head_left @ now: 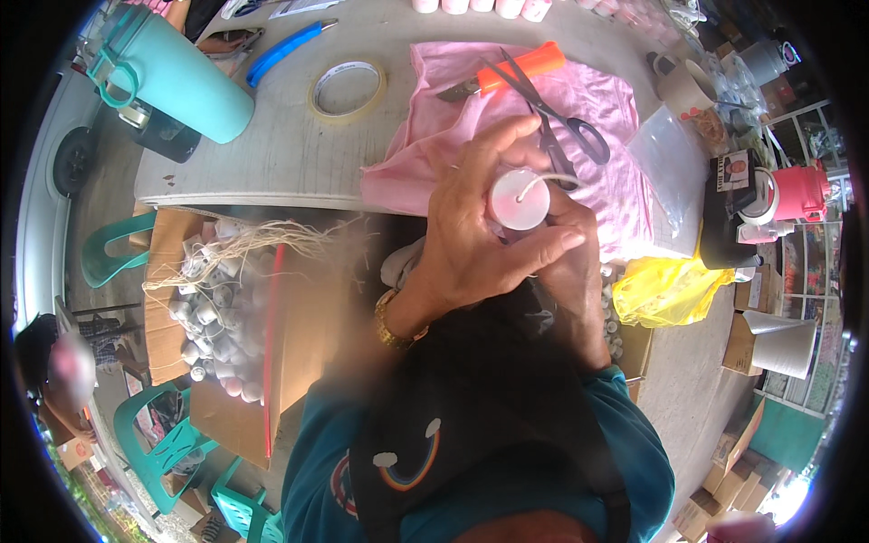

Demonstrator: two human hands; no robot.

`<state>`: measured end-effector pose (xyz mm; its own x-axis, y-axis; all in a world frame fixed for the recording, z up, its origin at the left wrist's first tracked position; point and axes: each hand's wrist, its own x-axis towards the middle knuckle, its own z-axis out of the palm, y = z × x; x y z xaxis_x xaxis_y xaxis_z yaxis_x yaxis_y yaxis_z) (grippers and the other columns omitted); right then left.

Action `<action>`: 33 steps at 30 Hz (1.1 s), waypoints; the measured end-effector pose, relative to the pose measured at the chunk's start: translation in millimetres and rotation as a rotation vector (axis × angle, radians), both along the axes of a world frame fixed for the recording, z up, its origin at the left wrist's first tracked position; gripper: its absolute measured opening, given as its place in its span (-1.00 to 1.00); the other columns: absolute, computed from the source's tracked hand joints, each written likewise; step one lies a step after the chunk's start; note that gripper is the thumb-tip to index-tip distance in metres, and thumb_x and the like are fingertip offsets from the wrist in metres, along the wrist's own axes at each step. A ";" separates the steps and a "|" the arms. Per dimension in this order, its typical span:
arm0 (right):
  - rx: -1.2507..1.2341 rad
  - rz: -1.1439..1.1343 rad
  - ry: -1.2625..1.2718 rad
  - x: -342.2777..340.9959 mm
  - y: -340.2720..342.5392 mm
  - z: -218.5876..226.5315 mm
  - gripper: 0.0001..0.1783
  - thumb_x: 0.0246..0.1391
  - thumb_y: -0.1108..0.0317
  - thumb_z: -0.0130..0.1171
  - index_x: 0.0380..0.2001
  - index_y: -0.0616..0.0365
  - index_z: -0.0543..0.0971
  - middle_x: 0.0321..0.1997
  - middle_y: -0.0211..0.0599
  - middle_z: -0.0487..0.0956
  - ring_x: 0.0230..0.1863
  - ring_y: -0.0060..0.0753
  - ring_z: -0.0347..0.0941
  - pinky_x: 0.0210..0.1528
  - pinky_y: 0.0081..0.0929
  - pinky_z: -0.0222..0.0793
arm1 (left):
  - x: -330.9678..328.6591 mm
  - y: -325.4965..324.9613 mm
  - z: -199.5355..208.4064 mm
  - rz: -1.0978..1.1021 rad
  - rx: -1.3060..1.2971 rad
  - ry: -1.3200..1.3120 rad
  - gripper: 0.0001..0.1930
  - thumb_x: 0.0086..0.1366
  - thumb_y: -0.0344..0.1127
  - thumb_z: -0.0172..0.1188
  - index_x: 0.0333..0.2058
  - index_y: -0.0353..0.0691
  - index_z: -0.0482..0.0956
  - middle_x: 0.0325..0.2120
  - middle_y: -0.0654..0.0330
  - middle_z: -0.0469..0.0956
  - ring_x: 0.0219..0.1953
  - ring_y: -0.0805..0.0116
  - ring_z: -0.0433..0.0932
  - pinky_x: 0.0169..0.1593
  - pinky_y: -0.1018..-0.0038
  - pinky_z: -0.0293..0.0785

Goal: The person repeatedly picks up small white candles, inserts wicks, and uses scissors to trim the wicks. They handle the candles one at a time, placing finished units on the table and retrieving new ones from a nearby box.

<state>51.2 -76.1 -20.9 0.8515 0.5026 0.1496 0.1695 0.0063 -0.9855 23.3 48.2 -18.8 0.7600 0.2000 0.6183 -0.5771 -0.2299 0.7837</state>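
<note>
A round, pale pink and white candle (519,200) sits between my two hands, its flat top facing up. A long white wick rises from its middle and curls to the right. My left hand (471,222) curves around the candle's left side, index finger raised beyond it and thumb lying across the near side. My right hand (577,262) grips from the right and below, its fingers mostly hidden. Just past the candle, black-handled scissors (550,118) and an orange-handled knife (520,70) lie on a pink cloth (430,127).
On the table (272,154) lie a tape roll (318,98), a blue cutter (285,54) and a teal tumbler (186,81). Lower left, a cardboard box (222,421) holds many white pieces and loose wicks (244,244). A yellow plastic bag (670,288) is at right.
</note>
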 end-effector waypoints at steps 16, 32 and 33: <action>0.428 0.427 -0.206 24.8 -25.1 -18.8 -0.66 0.19 0.17 0.11 -0.38 0.30 0.53 -0.44 -0.19 0.47 -0.40 -0.36 0.31 -0.18 -0.31 0.26 | -14.8 16.7 13.2 0.016 -0.463 0.247 -0.74 0.06 -0.33 0.43 -0.36 -0.21 0.49 -0.50 0.39 0.48 -0.43 0.67 0.41 -0.36 0.64 0.36; 1.398 0.344 0.579 0.4 9.3 -17.7 -0.79 0.28 0.25 -0.02 -0.38 0.07 0.52 -0.58 -0.58 0.25 -0.51 -0.65 0.15 -0.18 -0.57 0.24 | -21.5 -20.7 9.7 -0.144 -0.636 0.211 -0.85 0.10 -0.46 0.30 -0.44 -0.21 0.46 -0.52 0.36 0.48 -0.46 0.65 0.41 -0.40 0.64 0.33; 1.376 0.339 0.576 0.1 9.1 -18.3 -0.78 0.29 0.23 -0.03 -0.37 0.07 0.52 -0.58 -0.59 0.25 -0.50 -0.66 0.16 -0.19 -0.56 0.24 | -20.8 -20.9 9.1 -0.120 -0.612 0.207 -0.85 0.09 -0.47 0.29 -0.45 -0.21 0.46 -0.53 0.36 0.47 -0.47 0.64 0.41 -0.40 0.63 0.33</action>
